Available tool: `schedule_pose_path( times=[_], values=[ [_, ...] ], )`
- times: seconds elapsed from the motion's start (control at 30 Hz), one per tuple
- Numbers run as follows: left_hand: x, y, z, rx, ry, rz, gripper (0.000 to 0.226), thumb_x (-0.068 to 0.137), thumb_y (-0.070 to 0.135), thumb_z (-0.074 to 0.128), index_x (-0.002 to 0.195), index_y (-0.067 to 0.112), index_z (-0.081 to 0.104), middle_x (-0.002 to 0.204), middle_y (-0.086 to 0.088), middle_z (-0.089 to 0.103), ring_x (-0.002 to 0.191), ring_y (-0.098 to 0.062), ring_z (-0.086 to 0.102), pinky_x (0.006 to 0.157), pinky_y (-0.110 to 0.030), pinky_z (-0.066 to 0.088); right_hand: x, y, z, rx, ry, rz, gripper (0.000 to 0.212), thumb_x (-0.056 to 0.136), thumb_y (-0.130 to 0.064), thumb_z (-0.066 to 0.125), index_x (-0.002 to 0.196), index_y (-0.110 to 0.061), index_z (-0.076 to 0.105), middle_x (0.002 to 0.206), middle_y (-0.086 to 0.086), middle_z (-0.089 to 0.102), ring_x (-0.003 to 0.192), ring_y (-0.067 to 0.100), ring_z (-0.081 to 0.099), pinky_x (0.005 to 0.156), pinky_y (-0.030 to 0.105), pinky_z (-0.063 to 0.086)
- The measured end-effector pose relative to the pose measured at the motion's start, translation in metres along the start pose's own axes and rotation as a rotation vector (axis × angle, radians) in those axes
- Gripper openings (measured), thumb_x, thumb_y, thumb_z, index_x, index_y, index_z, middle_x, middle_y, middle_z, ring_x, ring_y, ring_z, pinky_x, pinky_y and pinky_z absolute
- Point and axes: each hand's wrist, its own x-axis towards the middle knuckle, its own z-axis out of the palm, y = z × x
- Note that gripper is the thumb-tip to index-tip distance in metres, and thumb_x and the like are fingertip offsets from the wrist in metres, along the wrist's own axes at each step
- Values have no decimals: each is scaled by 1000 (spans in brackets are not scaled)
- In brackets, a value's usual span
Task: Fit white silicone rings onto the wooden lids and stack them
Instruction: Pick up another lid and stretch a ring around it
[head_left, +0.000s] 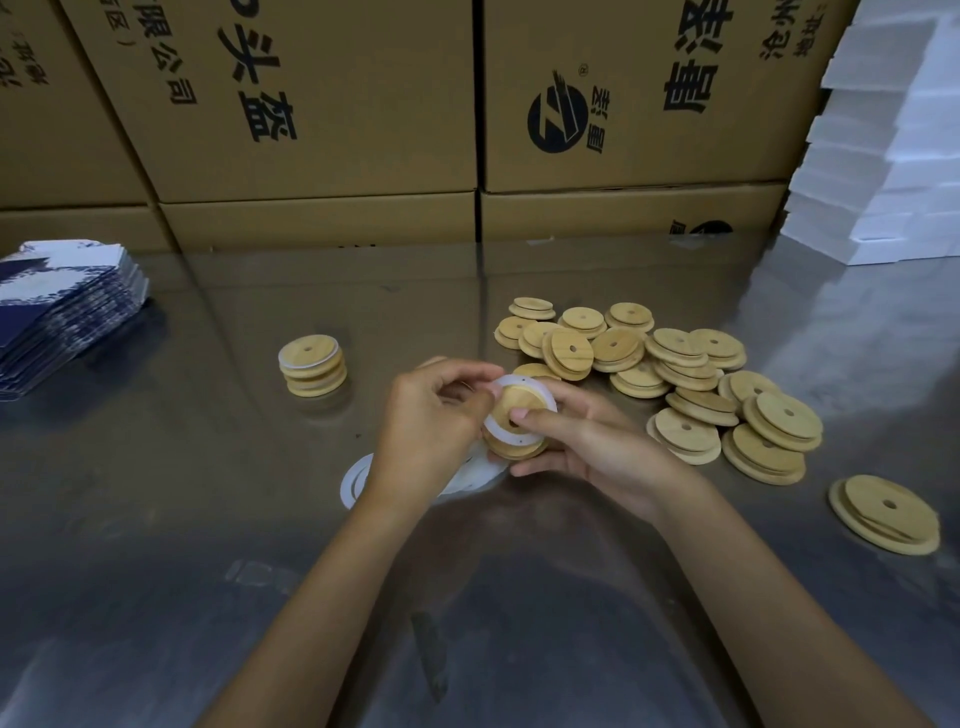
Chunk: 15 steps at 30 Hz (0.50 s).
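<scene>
My right hand (582, 441) grips a round wooden lid (519, 408) from beneath, thumb pressed near its centre hole. A white silicone ring (524, 385) lies around the lid's raised middle. My left hand (434, 415) pinches the ring at its left edge. Loose white rings (356, 480) lie on the table just under my hands, partly hidden by my left wrist. A short stack of ringed lids (313, 365) stands to the left. A heap of bare wooden lids (670, 374) spreads to the right.
The steel table (208, 519) is shiny. A stack of blue-and-white printed cards (62, 317) sits at far left. Two lids (885, 514) lie apart at right. Cardboard boxes (322, 130) wall the back, with white foam blocks (883, 156) at back right.
</scene>
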Motion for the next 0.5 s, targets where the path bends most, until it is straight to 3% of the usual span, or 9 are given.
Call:
schedule_pose_path(
  times=[0.1, 0.23, 0.4, 0.5],
  values=[
    [1, -2, -1, 16, 0, 0, 17, 85, 4, 71, 91, 18, 78, 88, 4, 70, 77, -9, 65, 76, -36, 57, 0, 1, -1, 21, 14, -5, 25, 97, -18, 65, 121, -16, 71, 116, 16, 73, 102, 33, 73, 75, 32, 63],
    [1, -3, -2, 20, -22, -13, 19, 86, 5, 70, 90, 22, 78, 90, 6, 72, 82, -8, 67, 79, -38, 58, 1, 1, -2, 25, 21, -6, 27, 98, -18, 63, 124, -12, 70, 119, 18, 71, 105, 35, 72, 74, 32, 63],
    [2, -4, -3, 24, -41, -21, 24, 86, 5, 69, 88, 27, 77, 92, 5, 73, 83, -9, 68, 78, -35, 58, 3, 3, -4, 51, 35, -9, 26, 99, -18, 61, 124, -11, 69, 114, 18, 72, 97, 31, 74, 67, 30, 62],
    [2, -4, -5, 12, -59, -39, 31, 86, 3, 68, 83, 33, 76, 90, 5, 73, 76, -7, 68, 70, -24, 56, 3, 4, -6, 41, 36, -17, 25, 99, -18, 61, 121, -11, 70, 111, 14, 74, 92, 23, 74, 65, 30, 61]
  ],
)
